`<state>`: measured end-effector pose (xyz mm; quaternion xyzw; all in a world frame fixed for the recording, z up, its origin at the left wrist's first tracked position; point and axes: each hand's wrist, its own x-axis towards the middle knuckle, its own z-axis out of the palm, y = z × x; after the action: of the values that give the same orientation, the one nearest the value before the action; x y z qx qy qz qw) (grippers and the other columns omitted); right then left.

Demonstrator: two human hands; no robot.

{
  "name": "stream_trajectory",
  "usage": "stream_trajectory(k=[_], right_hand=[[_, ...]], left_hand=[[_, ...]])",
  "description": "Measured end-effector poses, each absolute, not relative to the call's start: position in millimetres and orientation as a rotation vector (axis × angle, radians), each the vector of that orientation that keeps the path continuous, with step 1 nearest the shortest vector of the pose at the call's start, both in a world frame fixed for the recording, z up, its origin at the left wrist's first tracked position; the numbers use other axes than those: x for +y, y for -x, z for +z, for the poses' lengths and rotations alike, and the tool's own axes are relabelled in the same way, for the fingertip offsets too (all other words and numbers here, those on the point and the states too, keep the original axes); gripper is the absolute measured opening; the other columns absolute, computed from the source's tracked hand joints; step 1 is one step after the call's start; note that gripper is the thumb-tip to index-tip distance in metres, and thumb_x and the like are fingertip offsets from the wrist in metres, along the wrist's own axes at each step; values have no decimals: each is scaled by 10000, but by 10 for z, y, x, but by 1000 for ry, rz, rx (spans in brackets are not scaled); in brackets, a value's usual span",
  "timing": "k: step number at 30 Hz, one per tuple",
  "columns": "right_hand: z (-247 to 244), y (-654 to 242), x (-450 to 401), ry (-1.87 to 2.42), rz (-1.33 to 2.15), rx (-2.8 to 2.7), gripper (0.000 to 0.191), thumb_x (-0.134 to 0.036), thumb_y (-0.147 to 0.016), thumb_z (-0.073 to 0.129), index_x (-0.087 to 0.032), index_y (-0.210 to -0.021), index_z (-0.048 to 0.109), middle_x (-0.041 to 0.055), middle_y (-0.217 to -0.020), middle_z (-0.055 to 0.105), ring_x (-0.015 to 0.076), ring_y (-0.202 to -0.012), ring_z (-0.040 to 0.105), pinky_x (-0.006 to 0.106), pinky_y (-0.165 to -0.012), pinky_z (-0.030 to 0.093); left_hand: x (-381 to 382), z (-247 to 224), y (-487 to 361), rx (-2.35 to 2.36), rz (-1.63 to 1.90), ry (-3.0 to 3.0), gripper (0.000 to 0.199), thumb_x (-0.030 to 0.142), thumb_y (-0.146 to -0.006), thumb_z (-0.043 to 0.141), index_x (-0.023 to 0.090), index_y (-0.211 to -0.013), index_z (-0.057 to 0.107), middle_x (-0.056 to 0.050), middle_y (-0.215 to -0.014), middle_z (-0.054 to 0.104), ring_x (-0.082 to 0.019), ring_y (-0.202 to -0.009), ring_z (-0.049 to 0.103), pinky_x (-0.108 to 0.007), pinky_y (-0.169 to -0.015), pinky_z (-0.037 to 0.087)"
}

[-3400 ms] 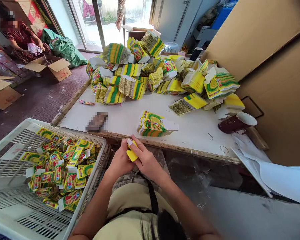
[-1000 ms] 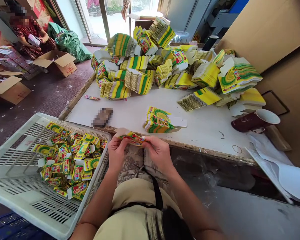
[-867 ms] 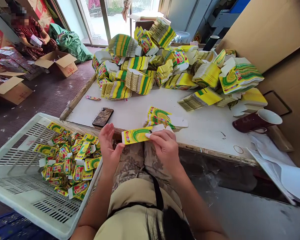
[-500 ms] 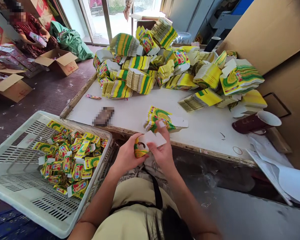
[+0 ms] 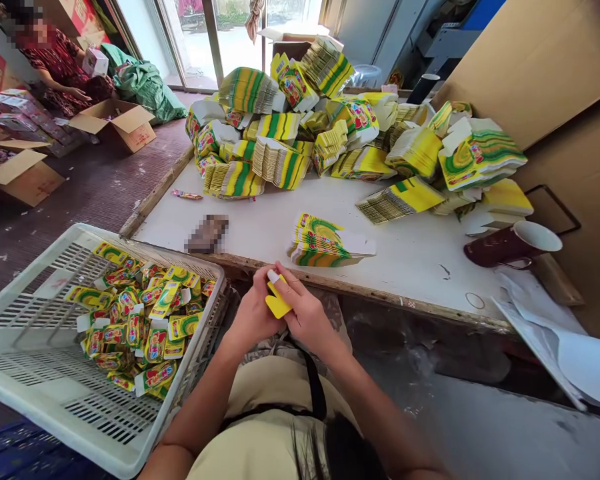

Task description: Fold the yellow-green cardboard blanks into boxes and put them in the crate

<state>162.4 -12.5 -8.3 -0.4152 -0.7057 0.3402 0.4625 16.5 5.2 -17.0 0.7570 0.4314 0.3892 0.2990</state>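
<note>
Between my two hands, just off the table's front edge, is a small yellow carton. My left hand is wrapped round its left side, and my right hand presses on it from the right. Most of the carton is hidden by my fingers; a yellow flap shows. Just beyond, a stack of flat printed cartons lies on the table. To my left, a white plastic basket holds many folded yellow and green cartons.
Bundles of flat cartons are heaped across the back of the white table. A dark mug lies tipped at the right by paper sheets. A blurred brown object lies near the front edge. A person sits by open boxes.
My right hand has come in closer to my left, over the carton. The carton's white flaps no longer show; a yellow one does. The other person's hands have moved apart.
</note>
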Motion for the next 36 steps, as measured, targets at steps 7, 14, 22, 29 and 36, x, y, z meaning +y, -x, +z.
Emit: stream_trajectory(k=[7,14,22,29,36], right_hand=[[-137,-1695,-13,1194,707,-1436,509,-283,-957,517,-261,-1461,457,66,-1484,497,250,-1362,480,452,-1140,393],[-144,-1656,-59,1017,666,-1832,403,-292,-962,531,-232,-1359,566,111,-1600,293,247,-1408,416,383,-1105,426],[-65,-1665,-16,1091,787,-1588,147,-285,-837,693,-214,-965,686,134,-1340,602,273,-1237,586,431,-1027,486],[-67,-1642,52,1093,951,-1699,770,-410,-740,784,-256,-1402,423,126,-1373,562,295,-1189,608,460,-1017,500],[-135,-2559,633,1618,130,-1574,424,-371,-869,607,-139,-1224,587,200,-1190,642,359,-1128,578,558,-978,449]], left_hand=[[110,-48,-165,1214,1420,-1345,798,367,-638,861,256,-1334,488,-123,-1310,570,-308,-1271,521,-492,-1070,407],[236,81,-156,848,1735,-518,256,328,-759,786,268,-975,661,4,-998,693,-175,-928,693,-394,-919,543],[195,8,-252,907,1680,-478,241,291,-711,819,218,-885,669,22,-822,675,-127,-825,682,-292,-823,562],[260,55,154,1035,1639,-697,276,262,-660,825,212,-853,635,21,-807,667,-140,-762,691,-306,-790,577],[440,68,1504,2070,1391,-1523,528,380,-715,743,185,-1182,593,-132,-1266,611,-321,-1254,538,-524,-1102,387]])
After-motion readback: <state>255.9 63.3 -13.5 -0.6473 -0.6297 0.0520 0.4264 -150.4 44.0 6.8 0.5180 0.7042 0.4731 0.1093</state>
